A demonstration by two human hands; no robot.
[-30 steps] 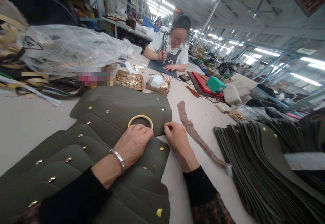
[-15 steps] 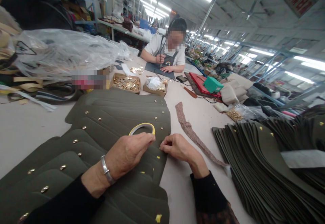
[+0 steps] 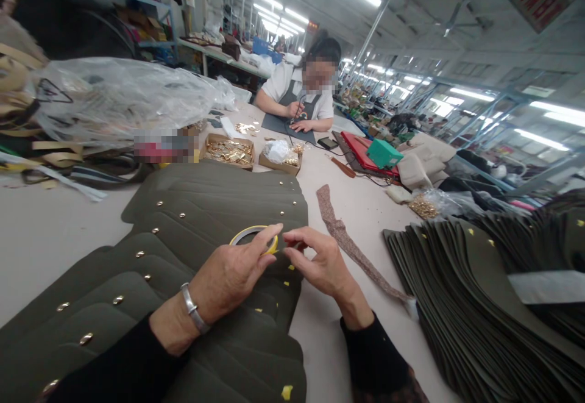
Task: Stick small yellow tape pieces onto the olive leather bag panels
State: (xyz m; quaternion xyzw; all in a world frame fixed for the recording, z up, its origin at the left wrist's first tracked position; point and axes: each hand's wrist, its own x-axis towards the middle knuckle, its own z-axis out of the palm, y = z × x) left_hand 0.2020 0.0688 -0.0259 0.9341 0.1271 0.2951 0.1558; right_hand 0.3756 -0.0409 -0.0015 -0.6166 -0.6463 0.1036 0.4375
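My left hand (image 3: 231,281), with a silver bracelet at the wrist, is closed on a roll of yellow tape (image 3: 241,233). Just right of the roll, my right hand (image 3: 322,263) has thumb and fingertips together at what looks like the tape's loose end. Both hands are over overlapping dark olive panels (image 3: 214,208) lying on the table. Gold metal studs (image 3: 141,254) dot these panels. Small yellow tape pieces (image 3: 286,392) stick to them near their right edges, one of them (image 3: 291,267) just below my right fingertips.
A tall stack of olive panels (image 3: 439,293) stands at the right, beside a brown fabric strip (image 3: 340,232). Farther back are a box of gold hardware (image 3: 228,152), a second small box (image 3: 280,156) and clear plastic (image 3: 123,95). Across the table a person (image 3: 297,95) works on a dark piece.
My right hand has lifted off the panel's edge and moved up to the tape roll. A new yellow piece shows where its fingertips were. My left hand still holds the roll.
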